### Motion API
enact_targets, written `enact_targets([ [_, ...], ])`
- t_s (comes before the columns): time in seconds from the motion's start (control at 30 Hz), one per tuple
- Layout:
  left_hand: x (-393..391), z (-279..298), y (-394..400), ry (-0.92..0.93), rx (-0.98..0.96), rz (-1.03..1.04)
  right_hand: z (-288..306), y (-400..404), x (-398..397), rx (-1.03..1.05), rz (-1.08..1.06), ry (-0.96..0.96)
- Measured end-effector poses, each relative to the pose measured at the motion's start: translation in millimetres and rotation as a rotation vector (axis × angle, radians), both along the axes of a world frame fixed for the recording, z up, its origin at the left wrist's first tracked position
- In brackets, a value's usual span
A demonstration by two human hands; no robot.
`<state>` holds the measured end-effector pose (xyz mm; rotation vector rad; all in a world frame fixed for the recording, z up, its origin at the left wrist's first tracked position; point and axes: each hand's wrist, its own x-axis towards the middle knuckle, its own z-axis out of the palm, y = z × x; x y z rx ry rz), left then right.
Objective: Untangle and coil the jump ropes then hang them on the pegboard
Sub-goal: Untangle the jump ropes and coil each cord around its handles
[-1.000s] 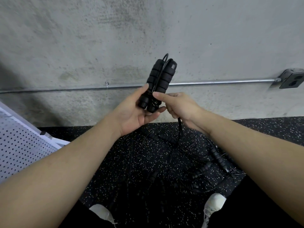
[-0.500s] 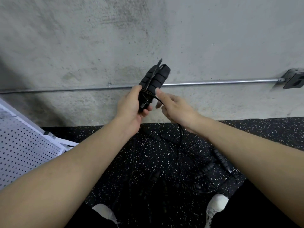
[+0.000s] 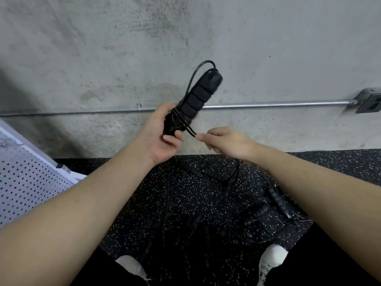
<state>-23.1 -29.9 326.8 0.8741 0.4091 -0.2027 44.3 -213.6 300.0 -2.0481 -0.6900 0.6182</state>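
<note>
In the head view, your left hand (image 3: 162,133) holds the black handles (image 3: 195,100) tight, tips pointing to 1 o'clock. Your right hand (image 3: 224,141) pinches the cord (image 3: 190,132). Pull it snug and wrap neat loops. More tangled ropes (image 3: 257,199) wait at 5 o'clock by your shoes (image 3: 272,254). The pegboard (image 3: 26,182) leans at 9 o'clock.

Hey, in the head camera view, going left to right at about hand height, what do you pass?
Pegboard → left hand gripping the bundled rope handles → right hand pinching the cord → metal box on the wall.
</note>
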Motion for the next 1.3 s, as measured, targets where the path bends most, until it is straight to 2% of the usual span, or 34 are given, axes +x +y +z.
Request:
enact_targets([
  [0.1,-3.6,-2.9,-2.9,0.040,0.104,-0.150,-2.5,-5.5,7.3,-0.061,-0.031,-0.062],
  [0.2,-9.0,-4.8,-10.1,0.101,0.240,-0.309,2.1,-9.2,8.4,0.006,0.102,-0.083],
  [0.37,-17.0,-2.2,-10.8,0.074,0.395,-0.509,18.0,-37.3,8.1,-0.117,0.121,0.007],
  [0.43,-18.0,-1.0,-11.7,0.017,0.595,-0.601,17.9,-34.5,13.8,-0.092,0.156,0.018],
  [0.5,-18.8,-2.2,-16.3,-0.052,0.812,-0.675,10.7,-27.5,21.7,-0.166,0.137,-0.002],
  [0.63,-16.6,-10.6,-26.0,-0.120,0.967,-0.675,6.8,-24.5,28.1,-0.178,0.044,-0.076],
  [0.83,-11.2,-16.1,-27.3,-0.090,1.070,-0.630,11.4,-19.2,23.7,-0.182,-0.027,-0.090],
  [1.0,-8.5,-21.0,-36.5,-0.054,1.286,-0.707,6.4,-7.9,15.2,-0.152,-0.096,-0.072],
  [1.17,-4.8,-24.4,-36.8,-0.014,1.226,-0.578,12.3,2.9,9.4,-0.114,-0.098,-0.086],
  [1.3,-4.1,-33.5,-33.3,0.056,0.938,-0.353,9.8,12.0,-0.5,-0.135,-0.046,-0.085],
])
